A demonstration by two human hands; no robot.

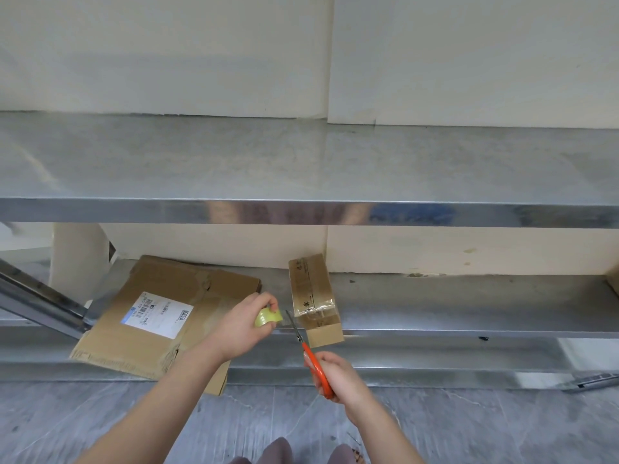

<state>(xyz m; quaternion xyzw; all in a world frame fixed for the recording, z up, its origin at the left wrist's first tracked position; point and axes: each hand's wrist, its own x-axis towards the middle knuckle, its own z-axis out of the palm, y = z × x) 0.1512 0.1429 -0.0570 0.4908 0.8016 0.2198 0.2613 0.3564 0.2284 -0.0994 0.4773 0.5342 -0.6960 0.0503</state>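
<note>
A small cardboard box lies on the lower metal shelf, its near end sticking out over the shelf's front edge, with clear tape over its top. My left hand grips a yellow-green roll of clear tape just left of the box. A strip of tape runs from the roll to the box. My right hand holds orange-handled scissors; their blades point up at the strip between roll and box.
A flattened cardboard box with a white shipping label lies on the lower shelf at the left, overhanging its front edge. An upper metal shelf spans the view above. A slanted metal bar stands far left. Grey floor lies below.
</note>
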